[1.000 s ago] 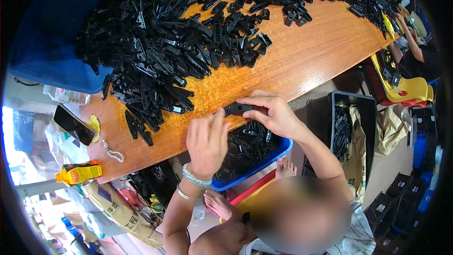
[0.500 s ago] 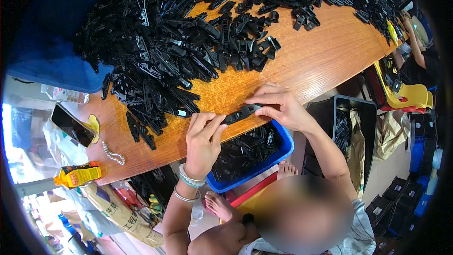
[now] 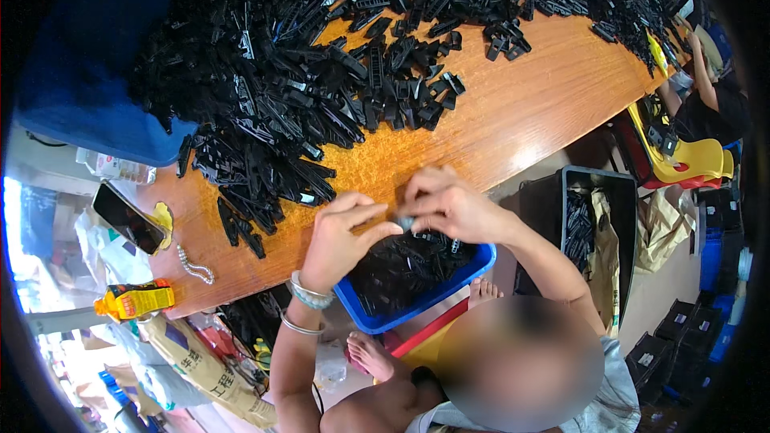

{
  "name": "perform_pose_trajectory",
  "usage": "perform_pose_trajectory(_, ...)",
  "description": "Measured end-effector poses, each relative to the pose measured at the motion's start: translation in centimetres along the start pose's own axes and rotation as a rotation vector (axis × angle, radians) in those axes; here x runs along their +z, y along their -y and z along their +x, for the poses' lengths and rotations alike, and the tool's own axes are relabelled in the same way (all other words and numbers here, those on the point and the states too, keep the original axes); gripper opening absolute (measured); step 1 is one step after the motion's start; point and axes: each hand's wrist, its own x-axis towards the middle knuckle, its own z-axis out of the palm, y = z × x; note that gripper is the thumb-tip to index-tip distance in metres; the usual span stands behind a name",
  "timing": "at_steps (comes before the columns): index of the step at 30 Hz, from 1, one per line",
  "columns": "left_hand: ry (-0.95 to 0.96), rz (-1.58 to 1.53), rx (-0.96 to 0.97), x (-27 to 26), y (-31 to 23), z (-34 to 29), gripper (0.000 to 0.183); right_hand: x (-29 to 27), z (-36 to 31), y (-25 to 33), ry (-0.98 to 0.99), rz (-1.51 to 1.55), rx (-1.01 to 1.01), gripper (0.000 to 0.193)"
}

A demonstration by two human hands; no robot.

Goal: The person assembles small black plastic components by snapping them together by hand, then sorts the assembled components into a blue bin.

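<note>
My left hand and my right hand meet above the near edge of the table, fingers closed in a pinch. Between their fingertips is a small dark piece, mostly hidden and blurred; it appears to be the black plastic part seen half a second ago, now turned end-on. Just below the hands, a blue bin holds many similar black parts. Beyond them a large heap of black plastic parts covers much of the wooden table.
At the table's left end lie a phone, a beaded bracelet and an orange-yellow bottle. A dark crate of parts stands at the right. Farther right are a yellow chair and another person's arm.
Both hands have drawn closer together. The black part, held lengthwise between them before, is now turned and mostly hidden by fingers. The blue bin looks slightly shifted left in view.
</note>
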Motion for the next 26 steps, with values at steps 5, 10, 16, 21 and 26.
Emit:
perform_pose_trajectory(5,-0.274,0.57,0.259,-1.7,0.7,5.6,0.023,-3.0,1.5,-2.7,-0.372,-0.021,-0.061,0.019)
perform_pose_trajectory(10,-0.068,0.93,0.4,-0.8,1.8,7.4,0.019,-6.7,5.0,-8.0,-0.673,-0.47,0.287,0.02)
perform_pose_trajectory(16,0.015,0.829,0.379,1.3,-0.9,4.8,0.03,-5.8,4.8,-8.6,-0.667,-0.73,0.334,0.026)
perform_pose_trajectory(21,-0.123,0.734,0.377,0.9,-1.4,2.8,0.034,-5.1,3.2,-5.3,-1.097,0.382,0.164,0.032)
perform_pose_trajectory(26,-0.443,-0.101,-0.139,2.4,-1.3,-1.7,0.031,-3.7,1.0,-3.0,-0.797,1.07,0.35,0.042)
